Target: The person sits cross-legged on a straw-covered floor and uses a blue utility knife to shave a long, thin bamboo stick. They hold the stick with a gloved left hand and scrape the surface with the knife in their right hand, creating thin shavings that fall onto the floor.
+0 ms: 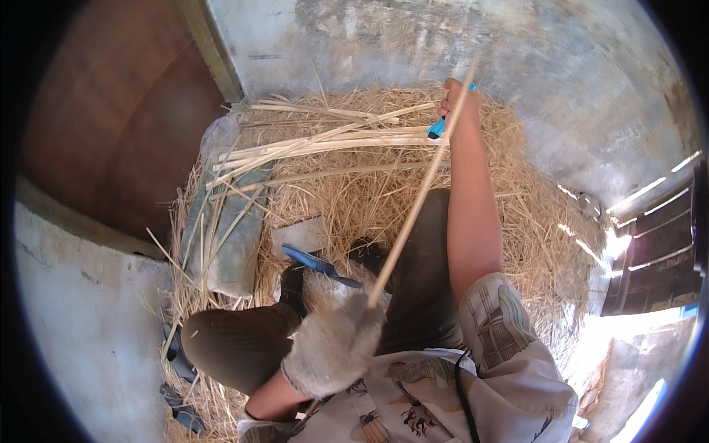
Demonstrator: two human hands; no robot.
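Cane strip (417,199), long and pale, runs diagonally from the gloved left hand (332,343) near the lap up to the right hand (459,103) held out at arm's length. Left hand: thick grey fuzzy glove, closed around the strip's lower end. Right hand: clenched on a blue-handled knife (437,128), with the strip passing along the fist; whether the fingers also pinch the strip, cannot tell. Person seated, knees in dark trousers, on a heap of straw (517,214) that covers the floor. No containers seen. Bundle of split cane strips (325,140) lies across the straw beyond the knees, well apart from the left hand. Blue-handled tool (317,263) lies on the straw just beside the knee, near a flat grey slab (299,236). Grey plank (236,244) to the left, partly under loose straws. Concrete wall (561,66) behind
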